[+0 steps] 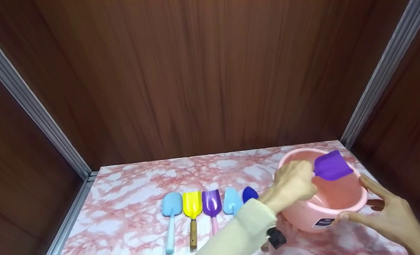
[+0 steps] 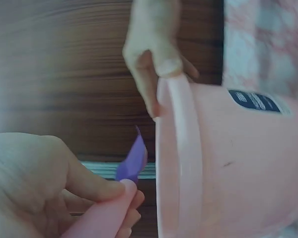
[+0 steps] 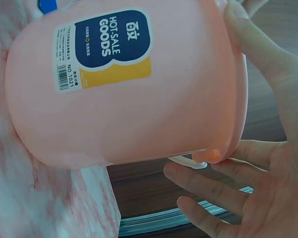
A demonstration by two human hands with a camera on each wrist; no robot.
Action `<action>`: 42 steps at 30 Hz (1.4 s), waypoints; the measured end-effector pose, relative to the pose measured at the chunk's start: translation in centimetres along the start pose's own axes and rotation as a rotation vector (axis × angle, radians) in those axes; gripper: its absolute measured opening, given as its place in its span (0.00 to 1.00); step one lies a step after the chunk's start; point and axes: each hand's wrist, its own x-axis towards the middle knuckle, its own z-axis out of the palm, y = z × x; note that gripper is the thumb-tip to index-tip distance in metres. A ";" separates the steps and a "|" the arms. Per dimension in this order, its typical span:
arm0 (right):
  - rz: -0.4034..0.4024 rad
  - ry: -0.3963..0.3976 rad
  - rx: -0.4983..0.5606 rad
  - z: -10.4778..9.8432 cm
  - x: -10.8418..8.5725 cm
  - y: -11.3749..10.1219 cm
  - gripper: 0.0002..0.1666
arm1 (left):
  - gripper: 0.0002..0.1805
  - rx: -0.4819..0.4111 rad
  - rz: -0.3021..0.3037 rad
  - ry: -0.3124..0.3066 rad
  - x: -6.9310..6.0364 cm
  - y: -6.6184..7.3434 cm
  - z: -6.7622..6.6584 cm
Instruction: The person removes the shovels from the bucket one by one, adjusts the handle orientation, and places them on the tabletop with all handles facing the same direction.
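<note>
A pink bucket (image 1: 298, 216) with a dark label (image 3: 114, 39) stands upright at the right of the marbled tabletop. Above its opening my left hand (image 1: 296, 180) grips a toy shovel with a purple blade (image 1: 333, 165). In the left wrist view, thumb and fingers wrap the shovel's pink handle (image 2: 102, 215). My right hand (image 1: 396, 212) holds the bucket by its rim at the right, with the thumb on the near side. The right wrist view shows its other fingers (image 3: 203, 186) spread beside the rim, near a white handle end (image 3: 188, 161).
Left of the bucket lie several toy shovels in a row: light blue (image 1: 172, 204), yellow (image 1: 192, 203), purple (image 1: 211, 203), another light blue (image 1: 232, 202) and dark blue (image 1: 250, 194). My left sleeve (image 1: 243, 226) covers some handles. Brown wood-grain panels (image 1: 196, 78) enclose the table.
</note>
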 end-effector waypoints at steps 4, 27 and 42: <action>-0.008 0.014 0.000 0.0 -0.1 0.1 0.66 | 0.16 -0.380 -0.035 0.015 -0.9 -2.0 -0.6; -0.011 0.013 0.037 0.4 0.0 0.4 0.66 | 0.25 -1.297 -0.255 0.000 -6.1 -14.2 0.7; -0.008 0.014 0.023 0.4 -0.1 0.5 0.66 | 0.29 -1.060 -0.362 0.244 -10.0 -22.5 2.6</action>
